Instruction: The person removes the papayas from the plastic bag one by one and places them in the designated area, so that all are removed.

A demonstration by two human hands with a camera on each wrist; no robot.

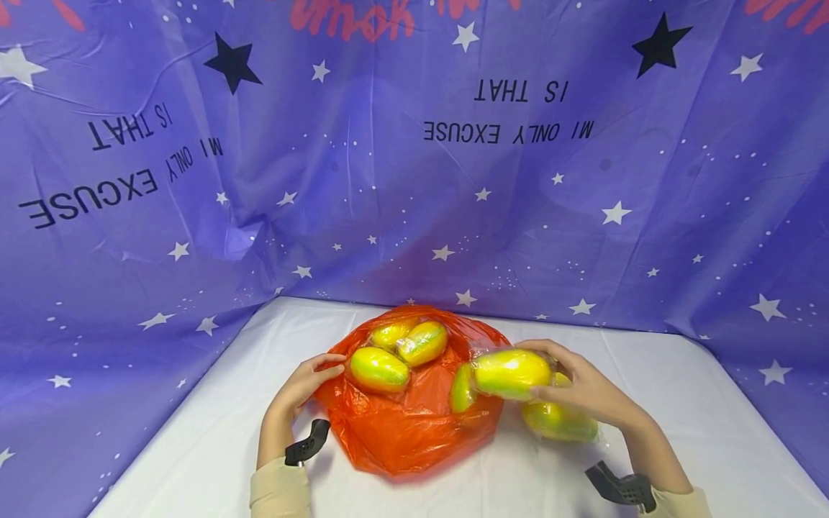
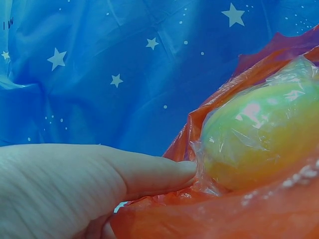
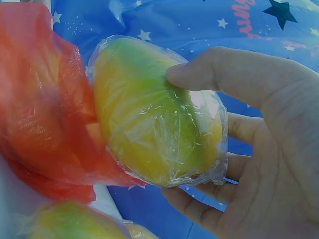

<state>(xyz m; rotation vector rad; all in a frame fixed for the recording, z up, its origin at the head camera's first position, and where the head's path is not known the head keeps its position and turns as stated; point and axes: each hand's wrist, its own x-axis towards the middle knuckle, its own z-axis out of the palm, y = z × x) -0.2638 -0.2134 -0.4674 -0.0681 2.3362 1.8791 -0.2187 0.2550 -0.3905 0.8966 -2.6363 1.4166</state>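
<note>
Head view puts the work partway, judging by how the fruit is split about the red plastic bag (image 1: 408, 450), which sits wide open on the white cloth (image 1: 207, 439). Three film-wrapped mangoes (image 1: 379, 370) lie together inside it, towards its left and far side, and a fourth mango (image 1: 463, 391) rests just within its right edge, partly covered by the one in hand. That held mango (image 1: 512, 374) is in the right hand (image 1: 573, 385) at the bag's right rim — raised between thumb and fingers, the grip spread only as wide as the fruit, as the right wrist view bears out. Two more mangoes (image 1: 560, 423) lie outside on the cloth, below and behind the right hand, one overlapping the other. So four look to be in the bag, one is between places and not yet set down, and two on the cloth are unhandled at this moment. The left hand (image 1: 301, 385) is at the bag's left rim, thumb and fingers nearly straight and close together; it seems to pinch the plastic lightly — though its lower fingers are mostly hidden, so how firmly I cannot tell. No mango is in that hand.
</note>
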